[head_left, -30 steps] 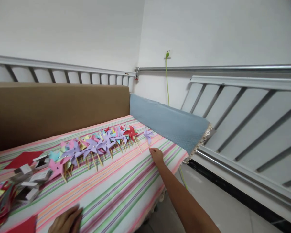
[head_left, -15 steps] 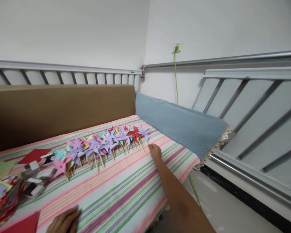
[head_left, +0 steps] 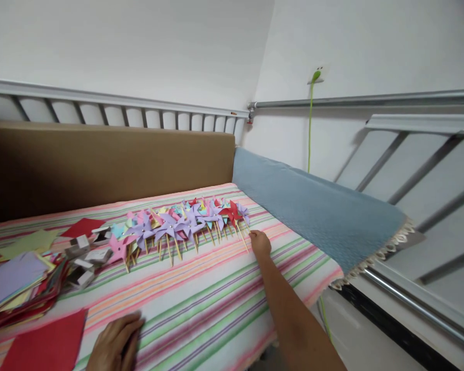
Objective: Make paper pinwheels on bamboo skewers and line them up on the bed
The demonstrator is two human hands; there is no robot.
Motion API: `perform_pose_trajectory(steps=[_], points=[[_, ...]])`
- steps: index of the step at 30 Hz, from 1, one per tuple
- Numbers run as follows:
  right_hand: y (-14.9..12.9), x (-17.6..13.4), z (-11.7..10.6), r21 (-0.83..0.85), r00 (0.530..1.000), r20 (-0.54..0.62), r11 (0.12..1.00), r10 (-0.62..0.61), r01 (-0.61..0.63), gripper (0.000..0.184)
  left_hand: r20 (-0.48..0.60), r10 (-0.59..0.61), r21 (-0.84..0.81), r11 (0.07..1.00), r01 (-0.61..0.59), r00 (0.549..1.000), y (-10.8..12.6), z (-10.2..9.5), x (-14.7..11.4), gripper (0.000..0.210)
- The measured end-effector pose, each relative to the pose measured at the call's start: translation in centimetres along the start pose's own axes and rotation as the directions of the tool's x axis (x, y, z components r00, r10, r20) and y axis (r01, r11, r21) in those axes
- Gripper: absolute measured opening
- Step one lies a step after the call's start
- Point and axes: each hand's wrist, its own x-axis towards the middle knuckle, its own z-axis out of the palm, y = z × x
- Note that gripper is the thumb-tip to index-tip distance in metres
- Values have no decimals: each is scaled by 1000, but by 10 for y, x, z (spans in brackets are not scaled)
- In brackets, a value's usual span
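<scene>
My right hand (head_left: 260,244) is closed in a pinch at the stick end of a lavender paper pinwheel (head_left: 244,212), the last one on the right of a row. Its head sits against a red pinwheel (head_left: 231,212), which partly covers it. Several more lavender, pink, blue and yellow pinwheels lie overlapped to the left, sticks pointing toward me, such as the lavender one (head_left: 169,228). Flat on the cloth rests my left hand (head_left: 116,341), holding nothing, its fingers stretched out beside a red paper square (head_left: 46,340).
Stacked coloured paper (head_left: 15,281) lies at the left, with small grey-and-white boxes (head_left: 81,273) beside it. A striped cloth (head_left: 201,293) covers the surface. Behind stands a brown backrest (head_left: 112,165); a blue fabric-covered side (head_left: 294,201) borders the right. A green cord (head_left: 310,129) hangs from the wall.
The view has turned left, showing more of the paper stack and red square. My right hand still pinches the lavender pinwheel's stick, its head slightly closer to the red one. My left hand stays on the cloth.
</scene>
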Motion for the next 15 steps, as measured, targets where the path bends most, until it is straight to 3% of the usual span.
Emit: perform_pose_trajectory(steps=[11,15], points=[[6,-5,0,178,987,-163,984,2,28,24,35,-113,-92,989,116,993,16,-5,3,20],[-2,-32,-5,334,957,-282,942,69,30,40,34,-151,-169,973,155,988,28,-15,7,21]])
